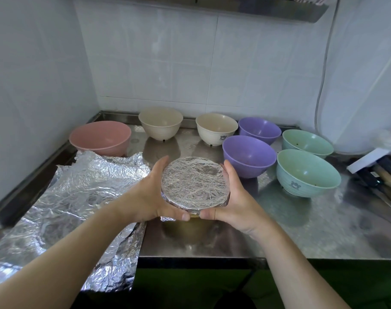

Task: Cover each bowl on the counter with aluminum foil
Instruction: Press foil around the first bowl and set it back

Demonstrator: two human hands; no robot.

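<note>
The foil-covered bowl (194,182) was held near the front edge of the steel desk (301,219), about at its middle, and it could not be told whether it was lifted or resting there. It was clasped from both sides: the left hand (152,195) and the right hand (234,197) were curled round its rim, with the thumbs pressed on the folded foil at the near side.

The thin foil could be torn if the rim was squeezed too hard, and the cover could come loose where the fold was pressed only lightly. The bowl could also be tipped over the near edge, because it was kept so close to it.

Loose foil sheets (78,197) were spread on the left part of the desk. Seven bowls were left uncovered toward the back: a pink bowl (100,138), two cream bowls (160,122), two purple bowls (249,156) and two green bowls (308,172). The walls behind were tiled in white.
</note>
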